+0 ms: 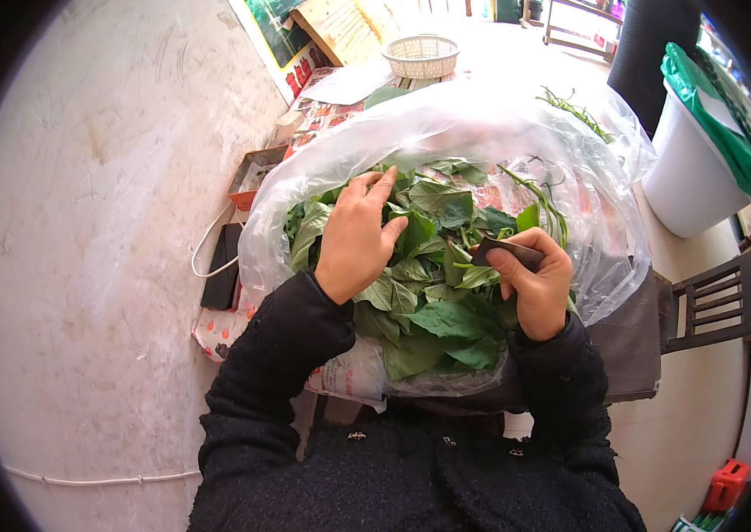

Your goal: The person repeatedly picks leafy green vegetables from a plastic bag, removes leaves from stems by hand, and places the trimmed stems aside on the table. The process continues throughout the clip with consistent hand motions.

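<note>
A pile of green leaves with stems (455,319) lies in a large clear plastic bag (282,206), whose sides are spread wide on the table. On the left part of the pile rests my left hand (360,233), its fingers apart and nothing seen in its grip. My right hand (536,279) pinches a small dark flat blade (515,254) between thumb and fingers, over the right part of the leaves. Green stems (541,199) lie just beyond that hand, inside the bag. More thin green stems (575,112) are at the bag's far right.
Left of the bag are a black phone (221,266), a white cable (197,256) and an open orange-edged box (252,176), near the wall. A woven plastic basket (420,58) stands at the far end. To the right are a white bin with a green liner (694,166) and a wooden chair (714,302).
</note>
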{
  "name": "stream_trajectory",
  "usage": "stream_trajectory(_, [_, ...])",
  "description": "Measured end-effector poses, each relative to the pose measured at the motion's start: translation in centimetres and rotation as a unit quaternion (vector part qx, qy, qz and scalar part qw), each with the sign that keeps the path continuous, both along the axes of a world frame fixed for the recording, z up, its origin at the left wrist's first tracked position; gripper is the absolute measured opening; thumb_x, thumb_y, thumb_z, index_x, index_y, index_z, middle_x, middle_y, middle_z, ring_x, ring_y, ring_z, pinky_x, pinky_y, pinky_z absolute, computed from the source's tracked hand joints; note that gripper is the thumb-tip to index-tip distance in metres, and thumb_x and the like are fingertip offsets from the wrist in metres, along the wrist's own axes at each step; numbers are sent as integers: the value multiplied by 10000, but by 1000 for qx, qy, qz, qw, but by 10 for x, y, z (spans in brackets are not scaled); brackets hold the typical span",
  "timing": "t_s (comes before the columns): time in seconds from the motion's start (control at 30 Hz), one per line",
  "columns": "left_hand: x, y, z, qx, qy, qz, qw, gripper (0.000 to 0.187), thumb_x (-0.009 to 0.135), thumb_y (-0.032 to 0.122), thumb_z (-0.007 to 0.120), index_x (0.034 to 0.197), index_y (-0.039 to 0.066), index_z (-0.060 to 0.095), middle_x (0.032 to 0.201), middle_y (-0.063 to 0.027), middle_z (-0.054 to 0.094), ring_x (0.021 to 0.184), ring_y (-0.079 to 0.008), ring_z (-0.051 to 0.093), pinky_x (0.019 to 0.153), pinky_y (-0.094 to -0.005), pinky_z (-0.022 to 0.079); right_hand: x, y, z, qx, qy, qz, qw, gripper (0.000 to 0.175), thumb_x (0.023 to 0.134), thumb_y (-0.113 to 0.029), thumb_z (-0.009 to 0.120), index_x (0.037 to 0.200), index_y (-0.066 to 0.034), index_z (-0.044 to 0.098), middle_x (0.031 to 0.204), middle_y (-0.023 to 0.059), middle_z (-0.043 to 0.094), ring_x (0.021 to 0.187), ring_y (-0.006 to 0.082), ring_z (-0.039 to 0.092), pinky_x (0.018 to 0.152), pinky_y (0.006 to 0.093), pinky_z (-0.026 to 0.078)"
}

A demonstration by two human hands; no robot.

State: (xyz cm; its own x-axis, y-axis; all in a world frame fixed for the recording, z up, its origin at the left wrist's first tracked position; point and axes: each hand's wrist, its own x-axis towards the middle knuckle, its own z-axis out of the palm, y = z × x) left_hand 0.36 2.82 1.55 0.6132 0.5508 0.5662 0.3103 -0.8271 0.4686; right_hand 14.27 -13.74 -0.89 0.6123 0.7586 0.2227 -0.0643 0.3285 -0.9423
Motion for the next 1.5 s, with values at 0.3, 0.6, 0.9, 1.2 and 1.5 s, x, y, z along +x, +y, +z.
stream_trajectory(0.3, [-11,-38,15,-274,39,-208,938,185,813,172,686,959,58,691,872,-59,650,825,-152,593,706,-264,477,5,4,-4,6,86,67,994,135,839,-62,658,832,-37,526,803,107,672,425,18,374,383,161,284])
stream_trajectory(0.6, [1,-33,7,-388,55,-210,896,168,806,134,701,908,3,675,863,-24,661,788,-95,587,671,-225,453,5,4,0,4,104,54,993,143,797,-51,705,858,-8,583,780,43,637,528,38,487,444,168,359])
stream_trajectory(0.9, [-1,-24,-1,-671,-85,-167,717,215,868,247,651,1014,94,616,898,11,650,818,-68,599,666,-201,464,-2,-1,6,-14,-306,-76,949,173,701,5,743,854,-54,687,826,39,627,690,110,568,581,221,436])
stream_trajectory(1.2, [-5,-22,-9,-713,-91,-183,671,231,864,241,657,1000,58,626,911,-9,656,833,-100,625,667,-220,474,-4,7,10,58,-475,-75,875,231,637,33,723,842,-48,653,913,67,681,782,242,601,672,317,498])
stream_trajectory(1.5, [-9,-26,-12,-731,-98,-177,651,241,852,247,674,986,51,631,890,-10,661,818,-86,619,676,-219,460,-4,4,8,69,-525,-41,848,299,616,70,707,894,-34,663,958,85,689,728,223,612,633,295,516])
